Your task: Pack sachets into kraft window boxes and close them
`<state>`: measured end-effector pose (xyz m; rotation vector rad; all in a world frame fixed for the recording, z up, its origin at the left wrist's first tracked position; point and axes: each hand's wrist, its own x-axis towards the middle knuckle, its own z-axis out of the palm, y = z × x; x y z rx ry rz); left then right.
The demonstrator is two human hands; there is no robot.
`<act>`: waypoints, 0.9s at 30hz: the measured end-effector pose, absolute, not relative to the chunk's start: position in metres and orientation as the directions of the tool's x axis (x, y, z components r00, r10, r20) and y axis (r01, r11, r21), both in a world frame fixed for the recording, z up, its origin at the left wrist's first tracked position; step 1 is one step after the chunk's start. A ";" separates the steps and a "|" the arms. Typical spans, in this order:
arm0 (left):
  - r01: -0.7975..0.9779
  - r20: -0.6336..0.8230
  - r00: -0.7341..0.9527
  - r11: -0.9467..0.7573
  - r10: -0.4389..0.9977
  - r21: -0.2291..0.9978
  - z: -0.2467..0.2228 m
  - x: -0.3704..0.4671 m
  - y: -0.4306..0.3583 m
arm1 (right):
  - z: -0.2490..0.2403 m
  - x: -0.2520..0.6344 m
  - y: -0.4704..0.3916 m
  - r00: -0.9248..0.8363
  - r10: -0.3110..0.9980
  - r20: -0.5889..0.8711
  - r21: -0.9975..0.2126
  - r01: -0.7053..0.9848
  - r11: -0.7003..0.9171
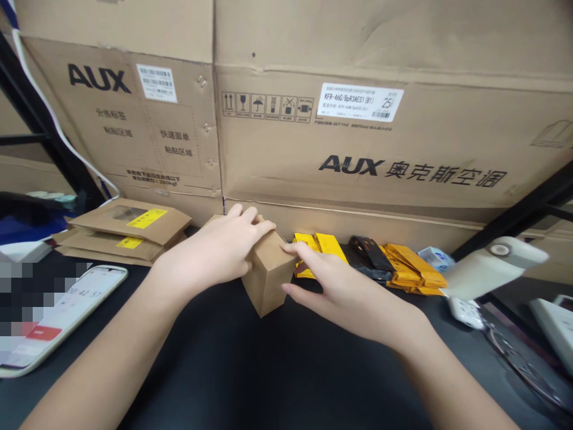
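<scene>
A small brown cardboard box (264, 278) sits on the dark tabletop in the middle, one corner turned towards me. My left hand (219, 245) grips it from the left, fingers over its top and thumb along the near side. On the right, my right hand (324, 278) has its index finger at the top edge and its thumb against the side face. Its other fingers are mostly hidden behind the palm. The back of the box is covered by my left hand.
Paper packets with yellow labels (129, 230) lie at left, near a phone (71, 316). Yellow packets (329, 245), black packets (369, 257) and orange packets (414, 269) line the back. A white bottle (487, 269) and glasses (514, 352) are right. Large AUX cartons (277, 143) wall off the rear.
</scene>
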<state>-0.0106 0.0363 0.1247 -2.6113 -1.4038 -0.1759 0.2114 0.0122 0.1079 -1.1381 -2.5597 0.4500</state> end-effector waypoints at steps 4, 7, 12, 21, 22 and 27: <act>0.840 0.179 0.543 -0.534 0.820 -0.098 0.125 -0.010 0.036 | 0.108 0.212 0.012 -0.637 0.759 0.138 -0.396 0.667 0.632; 0.841 0.185 0.541 -0.533 0.820 -0.096 0.125 -0.010 0.036 | 0.108 0.212 0.011 -0.639 0.757 0.138 -0.391 0.667 0.634; 0.839 0.173 0.543 -0.538 0.822 -0.079 0.124 -0.010 0.037 | 0.107 0.211 0.012 -0.640 0.755 0.144 -0.386 0.666 0.638; 0.839 0.182 0.543 -0.540 0.820 -0.067 0.124 -0.010 0.037 | 0.107 0.211 0.012 -0.644 0.751 0.147 -0.377 0.665 0.644; 0.839 0.183 0.543 -0.540 0.819 -0.070 0.124 -0.010 0.037 | 0.107 0.211 0.012 -0.644 0.751 0.149 -0.377 0.665 0.645; 0.843 0.172 0.538 -0.533 0.825 -0.079 0.124 -0.009 0.036 | 0.107 0.212 0.012 -0.640 0.756 0.140 -0.371 0.674 0.639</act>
